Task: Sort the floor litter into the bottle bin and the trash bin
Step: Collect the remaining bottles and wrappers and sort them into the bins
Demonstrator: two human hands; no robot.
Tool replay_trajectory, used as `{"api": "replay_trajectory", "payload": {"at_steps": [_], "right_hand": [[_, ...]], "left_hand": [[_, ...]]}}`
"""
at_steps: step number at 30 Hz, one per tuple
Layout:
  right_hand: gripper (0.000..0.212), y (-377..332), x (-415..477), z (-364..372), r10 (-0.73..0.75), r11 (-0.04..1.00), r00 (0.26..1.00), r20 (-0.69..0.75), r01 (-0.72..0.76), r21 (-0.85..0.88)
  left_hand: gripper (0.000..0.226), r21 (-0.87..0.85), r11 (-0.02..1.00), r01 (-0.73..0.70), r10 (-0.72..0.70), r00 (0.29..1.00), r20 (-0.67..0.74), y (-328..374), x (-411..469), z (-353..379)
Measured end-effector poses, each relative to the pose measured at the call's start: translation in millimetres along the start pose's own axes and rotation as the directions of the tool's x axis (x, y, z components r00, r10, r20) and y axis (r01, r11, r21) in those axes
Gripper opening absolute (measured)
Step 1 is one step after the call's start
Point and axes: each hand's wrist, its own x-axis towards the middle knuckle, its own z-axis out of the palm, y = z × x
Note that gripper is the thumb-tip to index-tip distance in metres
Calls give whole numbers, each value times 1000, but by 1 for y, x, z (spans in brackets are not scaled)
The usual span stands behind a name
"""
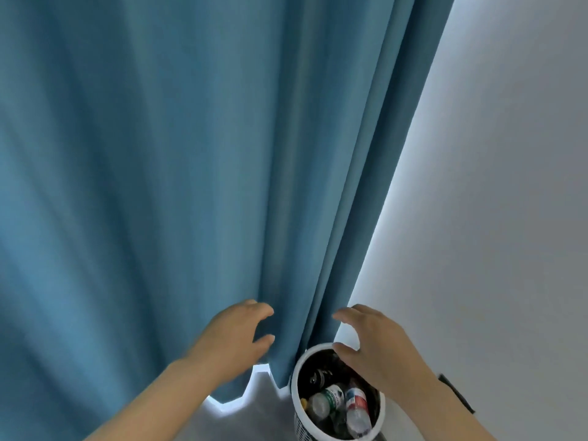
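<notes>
- The bin, white-rimmed with a dark liner, stands on the floor at 6 o'clock in the view, in the corner where curtain meets wall. The frame cuts off its base.
- Two clear bottles lie inside. A green-label bottle is toward 7 o'clock of the bin's mouth, and a red-label bottle is just beside it toward 5 o'clock.
- A dark thing sits at 10 o'clock within the bin, too dim to name.
- The right hand hovers over the bin's 1 o'clock rim and hides that part. Its fingers are apart and loosely curved, the thumb is spread, and it holds nothing.
- The left hand is at 10 o'clock of the bin, in front of the curtain. Its fingers are also apart and gently bent, and it is empty. Whether its fingertips touch the cloth cannot be told.
- The two hands face each other, with a curtain fold behind the gap.
- A dark strap crosses the right wrist at 4 o'clock in the view.
- The blue curtain fills the view from 7 through 12 to 1 o'clock. Its hem ends just above the floor at the bin's 9 o'clock, with light showing beneath.
- The pale grey wall takes up 1 to 5 o'clock, with a bright strip along the curtain's edge.
- A patch of grey floor shows between the left forearm and the bin.
</notes>
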Motion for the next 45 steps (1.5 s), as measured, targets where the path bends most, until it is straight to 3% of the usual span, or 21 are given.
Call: {"api": "replay_trajectory", "payload": {"at_steps": [10,19,30,45], "right_hand": [[49,-99,79,-112,-164,986,978,129,164,11],[49,-231,97,-233,-429,902,887,168,428,44],[48,-333,104,-280,-763,642,629,150,764,67],[41,-482,75,-224,-935,314,272,228,933,173]], "left_hand": [[40,-11,981,195,-195,981,-1,-33,-14,-157],[44,10,910,415,-413,907,-81,-32,-103,-317],[42,-45,713,699,-675,669,-311,-20,-204,-388],[39,-194,411,891,-871,320,-372,-44,-342,-384]]}}
